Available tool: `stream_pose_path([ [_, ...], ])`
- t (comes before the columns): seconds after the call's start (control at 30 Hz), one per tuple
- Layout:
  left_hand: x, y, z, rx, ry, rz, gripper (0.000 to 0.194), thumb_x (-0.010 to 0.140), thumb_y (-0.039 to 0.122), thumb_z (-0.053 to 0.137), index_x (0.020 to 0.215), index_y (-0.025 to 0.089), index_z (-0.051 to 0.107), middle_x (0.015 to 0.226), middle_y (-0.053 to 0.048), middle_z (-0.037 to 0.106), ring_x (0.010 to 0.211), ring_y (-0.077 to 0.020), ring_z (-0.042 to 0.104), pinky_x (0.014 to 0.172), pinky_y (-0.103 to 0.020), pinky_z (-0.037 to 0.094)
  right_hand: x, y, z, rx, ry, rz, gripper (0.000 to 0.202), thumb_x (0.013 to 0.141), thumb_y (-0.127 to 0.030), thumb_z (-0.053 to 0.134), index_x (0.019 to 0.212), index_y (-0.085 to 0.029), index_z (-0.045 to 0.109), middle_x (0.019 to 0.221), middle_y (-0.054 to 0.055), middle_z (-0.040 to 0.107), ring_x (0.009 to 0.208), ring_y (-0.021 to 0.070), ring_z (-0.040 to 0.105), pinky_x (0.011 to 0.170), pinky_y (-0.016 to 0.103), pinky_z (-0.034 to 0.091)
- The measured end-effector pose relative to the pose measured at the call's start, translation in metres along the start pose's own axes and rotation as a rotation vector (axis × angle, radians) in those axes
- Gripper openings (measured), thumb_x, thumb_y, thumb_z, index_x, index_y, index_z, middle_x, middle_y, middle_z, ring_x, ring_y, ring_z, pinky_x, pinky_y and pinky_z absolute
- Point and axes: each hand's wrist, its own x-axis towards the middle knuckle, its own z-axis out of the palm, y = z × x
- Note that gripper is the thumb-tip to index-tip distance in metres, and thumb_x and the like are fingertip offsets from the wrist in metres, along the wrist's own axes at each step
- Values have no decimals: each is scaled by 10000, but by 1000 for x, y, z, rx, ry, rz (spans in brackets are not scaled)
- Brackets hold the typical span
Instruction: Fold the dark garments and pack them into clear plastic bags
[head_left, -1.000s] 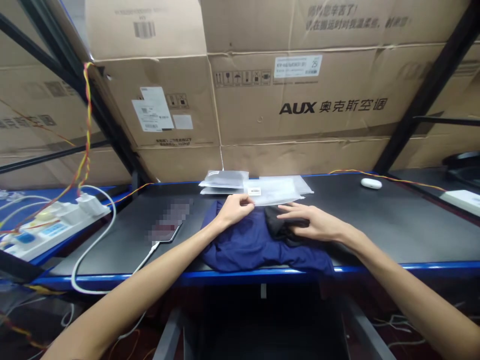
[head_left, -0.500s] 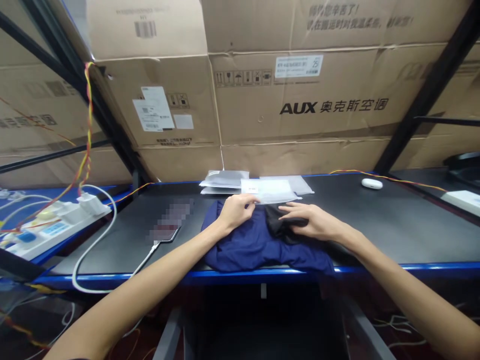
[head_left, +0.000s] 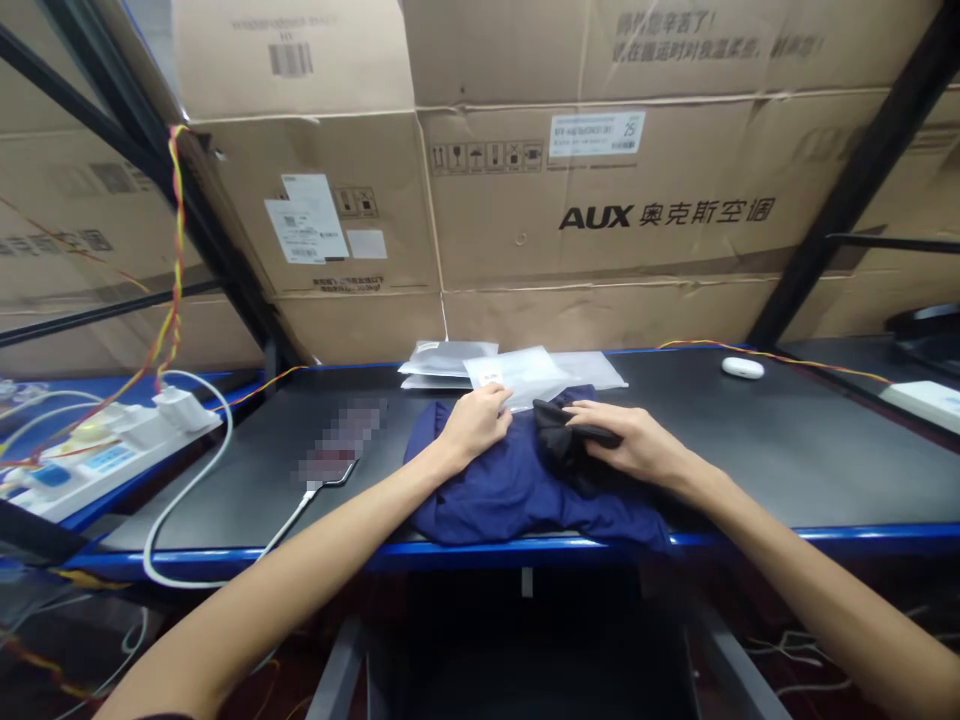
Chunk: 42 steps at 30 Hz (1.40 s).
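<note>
My left hand (head_left: 478, 430) is closed, pinching the near left corner of a translucent plastic bag (head_left: 532, 375) that bears a small white label. My right hand (head_left: 634, 440) is closed on a bunched piece of black fabric (head_left: 559, 440), its fingers curled over the top. Crumpled navy blue cloth (head_left: 487, 500) lies beneath both hands and hangs slightly over the table's front edge. Whether the black fabric is joined to the navy cloth I cannot tell.
More flat plastic bags (head_left: 442, 362) lie behind my hands. A blurred phone (head_left: 341, 445) with a white charging cable (head_left: 281, 525) is at left, near a power strip (head_left: 112, 450). A white earbud case (head_left: 742, 368) sits at right. Cardboard boxes (head_left: 510, 240) wall off the back.
The labelled bag has turned, its left end shifting left and its far edge lifting. My right hand has closed more around the black fabric and raised it slightly.
</note>
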Motion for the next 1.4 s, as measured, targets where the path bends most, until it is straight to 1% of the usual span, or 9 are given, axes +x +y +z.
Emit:
stream_pose_path([
  [0.23,-2,9,-4,-111,20,72,307,822,129,635,1116,180,708,1188,-78,706,1045,-251,692,907,-341,576,9,-6,1,-7,122,29,331,855,-201,564,1150,-205,715,1272,97,695,1240,291,612,1076,462,484],
  [0.3,-4,12,-5,-178,37,102,318,799,102,624,1091,193,713,1174,-67,713,1034,-239,695,898,-333,580,13,-7,3,2,81,10,342,855,-199,567,1164,-216,714,1275,90,694,1250,289,604,1082,464,475],
  [0.53,-6,9,-2,-313,38,99,360,786,100,609,1116,195,718,1191,-58,713,1046,-210,690,905,-303,572,23,4,5,93,-287,-100,441,810,-191,643,1242,-263,700,1287,40,691,1355,289,489,1114,487,425],
  [0.63,-6,8,-1,-354,31,88,331,790,92,594,1077,197,721,1130,-46,721,975,-185,693,819,-270,581,26,7,6,103,-329,-69,481,838,-239,647,1318,-265,650,1342,40,657,1415,299,408,1137,494,397],
  [0.77,-6,12,-4,-379,71,22,202,785,90,596,926,189,702,902,-23,696,803,-156,656,712,-247,559,29,-1,8,-14,-336,-33,447,895,-323,608,1329,-221,634,1395,85,608,1444,324,348,1151,512,370],
  [0.93,-7,14,-5,-374,107,42,215,827,83,559,926,205,706,927,-24,676,816,-149,641,733,-246,540,35,-11,11,-126,-317,-39,391,963,-346,513,1319,-215,609,1401,121,566,1314,292,488,1098,476,424],
  [1.13,-7,13,-6,-387,84,67,234,772,29,548,899,183,670,906,-24,660,818,-157,634,730,-245,533,55,-15,21,-326,-383,163,308,970,-285,460,1133,-130,670,1153,170,667,1067,282,623,964,408,487],
  [1.27,-8,16,-10,-416,63,70,230,758,19,542,889,176,648,919,-24,658,820,-152,629,734,-238,531,71,-16,30,-432,-380,368,307,979,-315,443,1063,-143,683,1126,172,701,997,277,658,866,363,510],
  [1.4,-9,17,-11,-396,63,69,213,765,38,545,880,193,637,918,-16,653,803,-147,626,724,-240,526,77,-17,35,-482,-367,445,304,967,-315,456,1043,-123,679,1139,205,697,1003,317,665,840,405,519],
])
